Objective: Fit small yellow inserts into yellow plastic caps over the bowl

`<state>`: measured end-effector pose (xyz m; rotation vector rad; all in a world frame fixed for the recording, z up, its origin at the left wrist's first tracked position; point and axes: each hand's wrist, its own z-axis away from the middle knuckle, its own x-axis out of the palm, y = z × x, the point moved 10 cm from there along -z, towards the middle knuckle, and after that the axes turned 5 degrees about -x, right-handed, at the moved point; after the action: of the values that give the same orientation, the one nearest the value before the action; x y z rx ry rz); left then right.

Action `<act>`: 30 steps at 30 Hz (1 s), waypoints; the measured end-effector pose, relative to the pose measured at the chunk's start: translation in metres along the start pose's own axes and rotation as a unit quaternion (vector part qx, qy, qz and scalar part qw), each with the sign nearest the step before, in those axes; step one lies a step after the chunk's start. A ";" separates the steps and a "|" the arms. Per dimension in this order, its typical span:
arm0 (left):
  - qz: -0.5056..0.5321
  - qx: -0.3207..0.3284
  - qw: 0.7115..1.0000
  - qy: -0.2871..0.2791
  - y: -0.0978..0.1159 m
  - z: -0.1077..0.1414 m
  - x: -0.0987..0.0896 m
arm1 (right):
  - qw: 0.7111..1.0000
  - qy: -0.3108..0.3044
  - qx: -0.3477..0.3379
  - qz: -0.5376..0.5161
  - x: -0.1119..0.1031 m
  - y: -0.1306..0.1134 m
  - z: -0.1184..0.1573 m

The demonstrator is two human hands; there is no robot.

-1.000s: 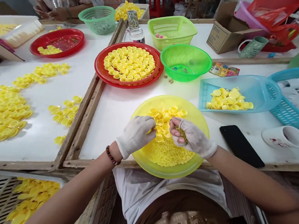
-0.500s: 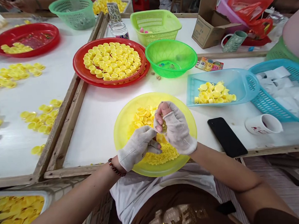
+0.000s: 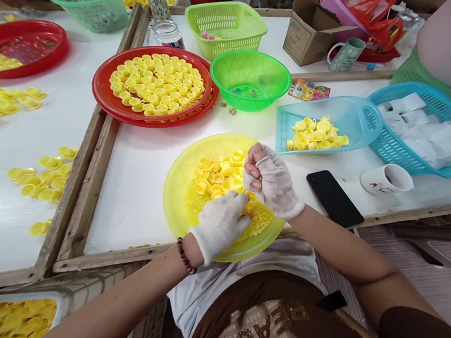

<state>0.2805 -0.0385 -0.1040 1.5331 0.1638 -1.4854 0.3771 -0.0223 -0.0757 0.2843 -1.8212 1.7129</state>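
Observation:
Both of my hands wear white gloves with the fingertips bare. My left hand [image 3: 225,218] reaches down over the small yellow plastic pieces [image 3: 258,221] in the near part of a yellow plate [image 3: 175,193]. Its thumb and forefinger are apart, and the other fingers are partly hidden. My right hand [image 3: 270,181] is closed above the plate's right side, fingers curled in. What lies inside that fist is hidden. Small yellow plastic cups [image 3: 218,177] are heaped in the plate's far part, beyond my left hand.
Stacked red trays [image 3: 102,90] hold rows of yellow cups. Nearby are a green bowl [image 3: 250,79], a blue scoop-shaped tray [image 3: 284,123] with yellow pieces, a black phone [image 3: 334,198], a white mug [image 3: 384,179] and a blue basket [image 3: 390,150]. A wooden ledge [image 3: 84,194] divides the table.
My left hand has moved away from my right hand and down to the small pieces in the plate. My right hand stays closed. The camera view has shifted slightly.

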 end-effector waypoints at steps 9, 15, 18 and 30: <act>0.554 -0.163 0.808 -0.112 -0.030 0.004 0.023 | 0.998 -0.021 -0.056 0.009 0.012 0.000 0.008; 0.597 -0.174 0.780 -0.074 -0.037 0.006 0.023 | 0.997 -0.025 -0.074 0.009 0.012 -0.001 0.008; 0.576 -0.160 0.800 -0.051 -0.038 0.006 0.017 | 0.998 -0.009 -0.060 0.002 0.008 -0.002 0.005; 0.503 -0.125 0.852 0.073 -0.058 0.021 -0.021 | 0.889 -0.177 -0.006 0.423 0.001 0.015 0.023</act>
<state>0.2219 -0.0112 -0.1122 1.1922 -0.3170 -0.4813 0.3612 -0.0424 -0.0864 -0.2816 -2.4422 2.3291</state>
